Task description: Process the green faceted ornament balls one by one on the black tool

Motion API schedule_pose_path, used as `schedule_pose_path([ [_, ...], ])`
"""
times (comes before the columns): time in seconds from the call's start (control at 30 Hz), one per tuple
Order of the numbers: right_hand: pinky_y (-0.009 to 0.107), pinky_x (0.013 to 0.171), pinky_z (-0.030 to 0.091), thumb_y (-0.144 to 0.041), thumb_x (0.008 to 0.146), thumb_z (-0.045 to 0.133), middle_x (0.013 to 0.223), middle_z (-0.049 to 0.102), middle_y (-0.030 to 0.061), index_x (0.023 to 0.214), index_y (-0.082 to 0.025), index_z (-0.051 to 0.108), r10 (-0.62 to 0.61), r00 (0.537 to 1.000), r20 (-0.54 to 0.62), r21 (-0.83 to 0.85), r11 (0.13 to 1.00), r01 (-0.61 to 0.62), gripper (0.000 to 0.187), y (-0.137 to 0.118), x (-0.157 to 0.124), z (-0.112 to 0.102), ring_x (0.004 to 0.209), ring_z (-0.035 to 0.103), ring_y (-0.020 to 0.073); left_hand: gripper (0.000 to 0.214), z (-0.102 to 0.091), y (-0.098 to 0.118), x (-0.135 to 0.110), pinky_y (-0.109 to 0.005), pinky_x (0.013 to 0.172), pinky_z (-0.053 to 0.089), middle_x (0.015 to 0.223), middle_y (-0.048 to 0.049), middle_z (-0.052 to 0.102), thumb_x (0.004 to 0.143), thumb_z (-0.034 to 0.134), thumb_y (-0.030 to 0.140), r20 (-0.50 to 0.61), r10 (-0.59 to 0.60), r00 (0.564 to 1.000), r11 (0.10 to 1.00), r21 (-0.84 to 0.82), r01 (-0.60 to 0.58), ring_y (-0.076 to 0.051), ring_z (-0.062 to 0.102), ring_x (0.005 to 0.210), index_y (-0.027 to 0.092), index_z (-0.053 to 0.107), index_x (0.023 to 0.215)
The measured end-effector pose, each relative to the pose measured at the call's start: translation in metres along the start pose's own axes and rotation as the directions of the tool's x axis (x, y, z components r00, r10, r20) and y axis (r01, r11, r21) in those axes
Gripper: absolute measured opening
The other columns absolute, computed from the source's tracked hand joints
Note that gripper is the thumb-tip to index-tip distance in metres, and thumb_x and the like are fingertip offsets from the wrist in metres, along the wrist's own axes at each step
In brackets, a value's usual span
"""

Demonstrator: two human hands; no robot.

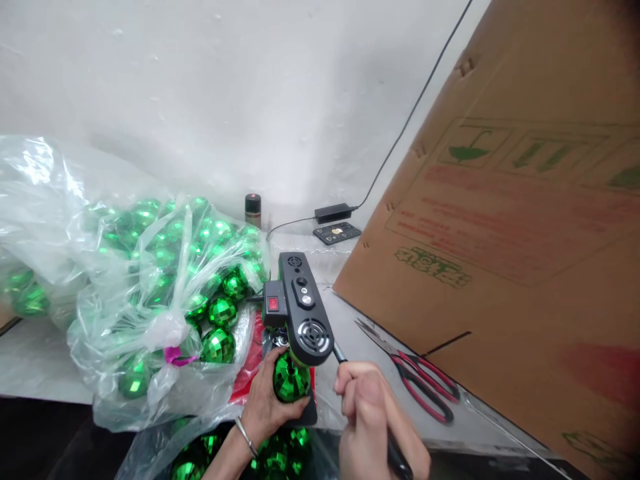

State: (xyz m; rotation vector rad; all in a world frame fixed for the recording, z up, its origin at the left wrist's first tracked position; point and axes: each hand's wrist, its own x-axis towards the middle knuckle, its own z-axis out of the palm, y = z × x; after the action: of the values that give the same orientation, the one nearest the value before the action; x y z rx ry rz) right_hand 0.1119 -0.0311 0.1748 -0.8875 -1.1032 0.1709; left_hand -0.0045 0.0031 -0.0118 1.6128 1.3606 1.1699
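Against a white wall (pixel 200 80), the left hand (pixel 267 408) clasps a green ball (pixel 291 379) steady beneath the black machine (pixel 303 310), while the right hand (pixel 373 417) is fisted around what seems its lever (pixel 339 352), scissors (pixel 420 380) right of it.

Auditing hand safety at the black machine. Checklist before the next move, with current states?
1. Green ball under the black machine: ok, it sits right below the head, cupped by the left hand.
2. Grip on the lever: ok, right hand is closed round it.
3. Left hand clear of the contact spot: cannot tell, the head hides it.
4. Red switch position: cannot tell.
5. Scissors away from both hands: ok, they lie apart, further right.
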Motion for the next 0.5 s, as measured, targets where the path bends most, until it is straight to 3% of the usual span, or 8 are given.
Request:
schedule_pose_path([
  [0.23, 0.025, 0.058, 0.043, -0.020, 0.117, 0.054, 0.065, 0.055, -0.0027, 0.068, -0.022, 0.051, -0.002, 1.000, 0.031, -0.032, 0.999, 0.003, 0.049, 0.002, -0.004, -0.001, 0.063, 0.061, 0.0121, 0.084, -0.005, 0.008, 0.002, -0.063, 0.117, 0.064, 0.139, -0.0133, 0.082, 0.066, 0.095, 0.026, 0.005, -0.006, 1.000, 1.000, 0.005, 0.006, -0.039, 0.080, 0.129, 0.022, 0.067, 0.145],
  [0.37, 0.023, 0.057, 0.046, -0.023, 0.118, 0.053, 0.067, 0.059, -0.0024, 0.070, -0.022, 0.055, -0.029, 0.998, 0.063, -0.062, 0.998, 0.033, 0.047, 0.004, -0.004, -0.004, 0.063, 0.063, 0.0120, 0.086, -0.003, -0.001, 0.001, -0.065, 0.118, 0.063, 0.140, -0.0144, 0.081, 0.067, 0.096, 0.026, -0.007, 0.028, 1.000, 0.999, -0.015, -0.028, -0.040, 0.080, 0.130, 0.022, 0.065, 0.147],
  [0.43, 0.025, 0.060, 0.052, -0.028, 0.116, 0.059, 0.081, 0.071, 0.0015, 0.081, -0.022, 0.066, -0.028, 0.997, 0.072, -0.086, 0.996, 0.035, 0.037, 0.011, -0.008, -0.011, 0.070, 0.070, 0.0144, 0.086, -0.001, -0.009, -0.004, -0.066, 0.118, 0.063, 0.142, -0.0162, 0.080, 0.068, 0.097, 0.028, -0.041, 0.053, 0.998, 0.998, -0.019, -0.054, -0.042, 0.079, 0.132, 0.021, 0.064, 0.147],
  [0.5, 0.027, 0.065, 0.059, -0.035, 0.111, 0.070, 0.109, 0.080, 0.0080, 0.106, -0.022, 0.076, -0.023, 0.998, 0.063, -0.115, 0.993, 0.030, 0.015, 0.023, -0.017, -0.022, 0.077, 0.074, 0.0158, 0.087, 0.002, -0.019, -0.014, -0.066, 0.118, 0.063, 0.146, -0.0189, 0.077, 0.070, 0.099, 0.031, -0.088, 0.107, 0.990, 0.994, -0.006, -0.108, -0.044, 0.077, 0.136, 0.021, 0.062, 0.148],
])
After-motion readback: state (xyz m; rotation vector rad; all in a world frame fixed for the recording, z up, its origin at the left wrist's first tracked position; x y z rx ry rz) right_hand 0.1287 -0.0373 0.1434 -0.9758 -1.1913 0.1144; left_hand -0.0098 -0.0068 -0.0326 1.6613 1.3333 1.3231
